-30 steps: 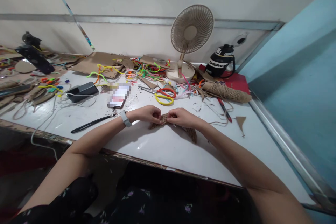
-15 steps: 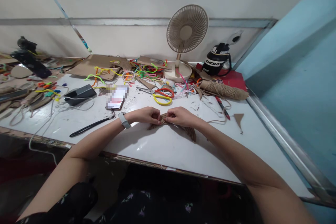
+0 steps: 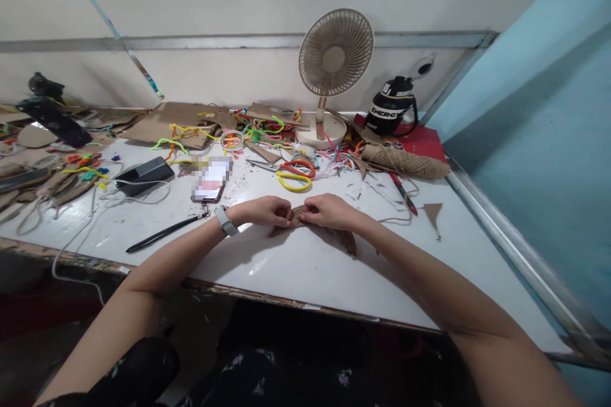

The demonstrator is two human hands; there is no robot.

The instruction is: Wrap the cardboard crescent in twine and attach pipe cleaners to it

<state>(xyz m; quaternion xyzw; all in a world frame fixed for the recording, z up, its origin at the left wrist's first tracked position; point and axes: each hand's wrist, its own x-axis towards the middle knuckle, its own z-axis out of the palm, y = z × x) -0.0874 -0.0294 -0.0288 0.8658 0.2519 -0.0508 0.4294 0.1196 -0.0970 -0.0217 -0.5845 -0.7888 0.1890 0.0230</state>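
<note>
Only the view shifted slightly since the earlier frame. Left hand (image 3: 270, 210) and right hand (image 3: 329, 211): fingers pinched on curved brown ribbed strip (image 3: 297, 217), in from near edge of white table (image 3: 267, 273). Red-and-yellow-handled metal scissors (image 3: 280, 171) beyond, toward far edge.

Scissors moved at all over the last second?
No. Judged against the fan base, the scissors keep the same spot, in front and to its left; the small drift is the camera's.

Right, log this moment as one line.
left hand: pinching brown corded strip | right hand: pinching same strip | strip: curved, over white table | scissors: beyond hands, unheld
</note>
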